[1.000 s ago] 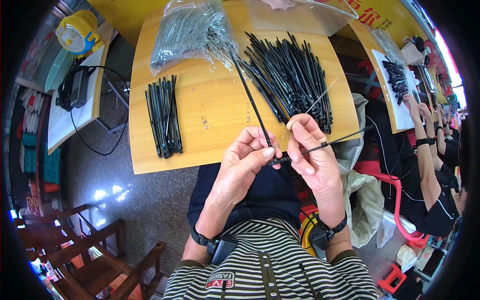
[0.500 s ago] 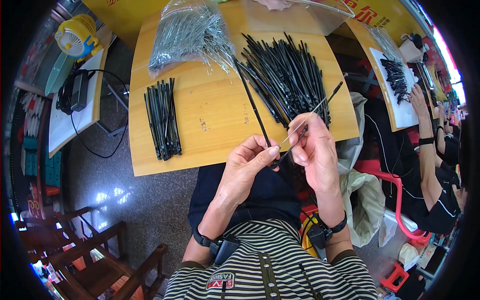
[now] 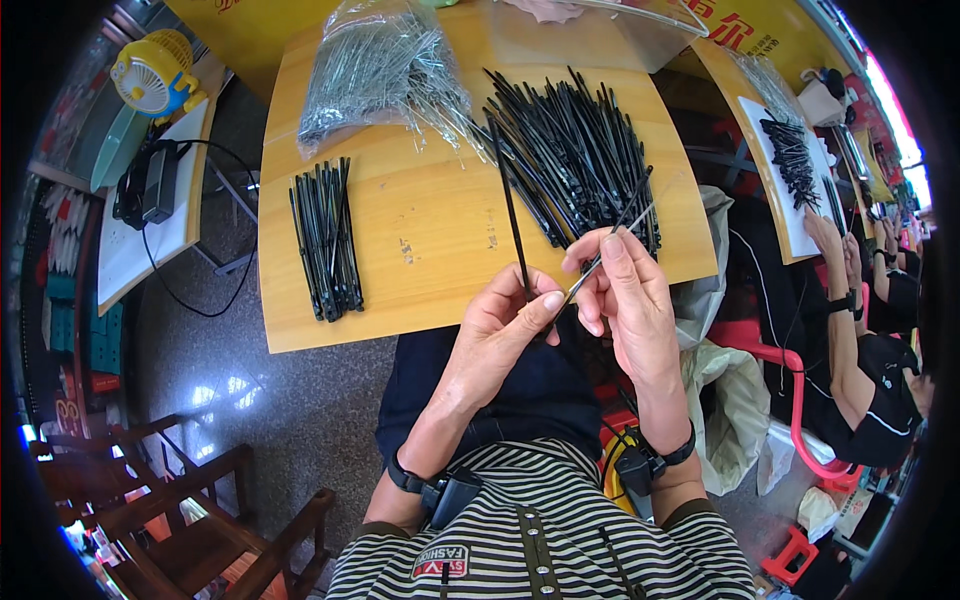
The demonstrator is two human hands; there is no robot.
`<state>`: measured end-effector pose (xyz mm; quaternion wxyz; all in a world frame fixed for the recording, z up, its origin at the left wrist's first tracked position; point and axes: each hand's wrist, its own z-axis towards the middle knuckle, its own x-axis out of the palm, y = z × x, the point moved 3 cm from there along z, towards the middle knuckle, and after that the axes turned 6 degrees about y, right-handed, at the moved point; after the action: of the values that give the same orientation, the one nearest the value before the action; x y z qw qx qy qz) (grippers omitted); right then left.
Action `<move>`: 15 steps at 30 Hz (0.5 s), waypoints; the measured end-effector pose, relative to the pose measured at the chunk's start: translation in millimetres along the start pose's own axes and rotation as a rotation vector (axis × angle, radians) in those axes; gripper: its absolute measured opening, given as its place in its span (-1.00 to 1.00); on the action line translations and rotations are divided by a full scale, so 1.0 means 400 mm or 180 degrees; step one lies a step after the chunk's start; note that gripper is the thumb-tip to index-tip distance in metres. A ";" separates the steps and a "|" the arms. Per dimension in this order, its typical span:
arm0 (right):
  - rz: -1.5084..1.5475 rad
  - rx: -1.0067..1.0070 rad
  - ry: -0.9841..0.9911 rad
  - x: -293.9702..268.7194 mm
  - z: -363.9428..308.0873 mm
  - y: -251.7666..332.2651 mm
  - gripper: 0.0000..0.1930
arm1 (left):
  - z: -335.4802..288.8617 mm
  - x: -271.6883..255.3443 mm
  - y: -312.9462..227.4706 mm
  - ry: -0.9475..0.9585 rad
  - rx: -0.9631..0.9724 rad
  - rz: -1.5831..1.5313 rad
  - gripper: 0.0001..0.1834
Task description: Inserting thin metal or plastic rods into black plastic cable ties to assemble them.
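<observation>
Black strips point(image 3: 510, 210) are pinched by the left hand point(image 3: 497, 330) and the right hand point(image 3: 635, 300), mid-frame. Red lettering point(image 3: 722, 34) is seen upper right, a lettered patch point(image 3: 440, 562) bottom centre.

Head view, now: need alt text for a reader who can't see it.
A left hand and right hand hold thin black strips at the near edge of a wooden table. On it lie a small black bundle at left, a larger black pile at right and, farther back, a clear bag of silvery wires.
</observation>
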<state>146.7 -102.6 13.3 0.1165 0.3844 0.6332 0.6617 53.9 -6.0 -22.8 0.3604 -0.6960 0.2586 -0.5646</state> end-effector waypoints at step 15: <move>-0.0717 -0.0039 0.0220 0.008 0.003 0.000 -0.78 | 0.001 0.005 -0.006 -0.0298 0.0234 0.1222 -0.82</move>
<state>145.3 -99.5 14.1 0.1706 0.2870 0.6720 0.6610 54.4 -5.9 -19.7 0.4983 -0.6458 0.3487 -0.4617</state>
